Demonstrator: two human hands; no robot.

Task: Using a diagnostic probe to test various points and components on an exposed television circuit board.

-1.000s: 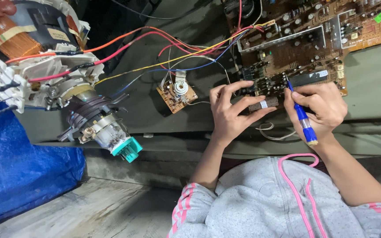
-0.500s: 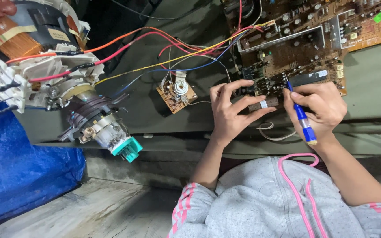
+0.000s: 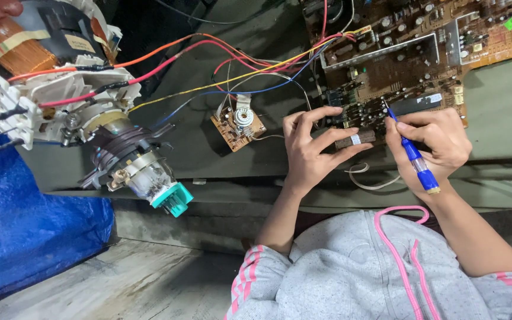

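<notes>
A brown circuit board (image 3: 422, 53) crowded with small parts lies on the dark green surface in front of me. My left hand (image 3: 310, 151) rests at the board's near edge, fingers spread, fingertips touching a small dark part with a white label (image 3: 355, 140). My right hand (image 3: 437, 142) grips a blue-handled, pen-like tool (image 3: 415, 159). Its thin tip (image 3: 387, 110) touches the board just right of my left fingers. My grey hooded top with a pink cord (image 3: 398, 261) fills the bottom of the view.
A picture-tube neck with a copper coil, white plastic frame and teal end cap (image 3: 173, 198) sits at left. Red, orange, yellow and blue wires (image 3: 232, 65) run from it to the board. A small board with a round part (image 3: 238, 125), a blue tarp (image 3: 19, 225) and a white strap (image 3: 368, 181) lie nearby.
</notes>
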